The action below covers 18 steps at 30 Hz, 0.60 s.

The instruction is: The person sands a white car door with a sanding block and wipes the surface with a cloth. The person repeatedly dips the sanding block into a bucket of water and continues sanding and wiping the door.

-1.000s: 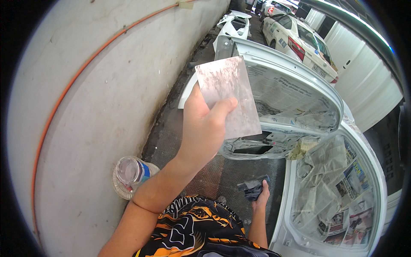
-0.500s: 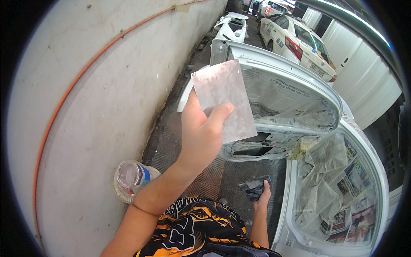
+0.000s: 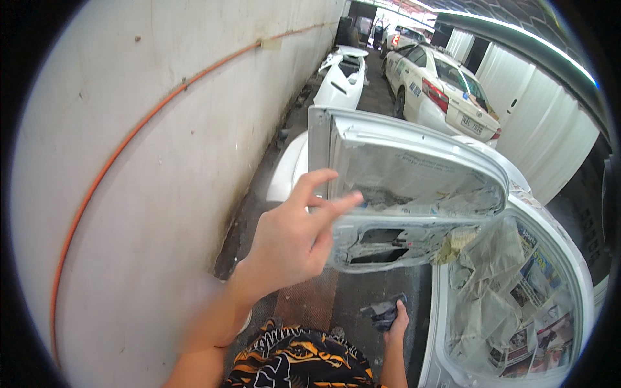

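My left hand (image 3: 291, 236) is raised before the open car door (image 3: 381, 233), its fingers apart and nothing visible between them. A blurred pale patch (image 3: 202, 291) shows beside my left forearm; I cannot make out what it is. Lower down on the right, my right hand (image 3: 399, 320) grips a dark grey, crumpled-looking piece (image 3: 381, 313) whose kind I cannot tell. The door's window is covered inside its frame with newspaper (image 3: 414, 174).
A plain wall (image 3: 142, 194) with an orange hose (image 3: 123, 142) runs along my left. At right is a white car body panel (image 3: 585, 278) with its window papered over. Beyond the door stand a loose white bumper (image 3: 343, 84) and a parked white car (image 3: 446, 84).
The flat metal-looking plate that my left hand held is no longer in it, and its fingers have spread. That hand has come lower. My right hand still grips the dark piece, slightly lower.
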### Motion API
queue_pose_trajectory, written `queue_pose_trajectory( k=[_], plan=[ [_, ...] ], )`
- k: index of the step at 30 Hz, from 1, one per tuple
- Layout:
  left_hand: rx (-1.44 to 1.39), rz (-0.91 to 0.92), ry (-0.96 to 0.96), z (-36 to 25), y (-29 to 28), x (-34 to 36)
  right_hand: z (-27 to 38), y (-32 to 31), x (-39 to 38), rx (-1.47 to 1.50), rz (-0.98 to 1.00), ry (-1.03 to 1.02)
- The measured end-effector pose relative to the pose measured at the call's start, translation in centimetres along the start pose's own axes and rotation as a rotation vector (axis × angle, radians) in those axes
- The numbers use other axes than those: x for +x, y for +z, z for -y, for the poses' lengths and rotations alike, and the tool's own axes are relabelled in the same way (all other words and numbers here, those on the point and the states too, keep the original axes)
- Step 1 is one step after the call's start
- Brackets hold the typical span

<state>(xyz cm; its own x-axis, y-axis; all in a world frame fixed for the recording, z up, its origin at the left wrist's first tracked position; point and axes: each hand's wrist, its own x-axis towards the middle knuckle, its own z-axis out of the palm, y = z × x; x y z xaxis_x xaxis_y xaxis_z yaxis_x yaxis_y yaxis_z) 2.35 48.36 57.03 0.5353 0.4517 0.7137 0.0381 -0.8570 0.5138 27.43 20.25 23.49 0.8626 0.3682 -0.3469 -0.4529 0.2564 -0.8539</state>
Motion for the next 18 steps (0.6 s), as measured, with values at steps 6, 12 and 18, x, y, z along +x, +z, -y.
queue_pose_trajectory(
  k=[6,12,18],
  plan=[
    [0.444,0.242,0.2,-0.3,-0.7,3.6,-0.5,-2.2,1.5,-0.058,-0.07,0.005],
    [0.331,-0.074,-0.117,0.9,-0.1,0.6,-1.2,-3.0,1.7,-0.115,-0.093,-0.026],
    [-0.418,-0.462,-0.353,0.0,5.2,-2.2,0.3,-3.1,0.7,-0.098,-0.088,0.061]
  ],
)
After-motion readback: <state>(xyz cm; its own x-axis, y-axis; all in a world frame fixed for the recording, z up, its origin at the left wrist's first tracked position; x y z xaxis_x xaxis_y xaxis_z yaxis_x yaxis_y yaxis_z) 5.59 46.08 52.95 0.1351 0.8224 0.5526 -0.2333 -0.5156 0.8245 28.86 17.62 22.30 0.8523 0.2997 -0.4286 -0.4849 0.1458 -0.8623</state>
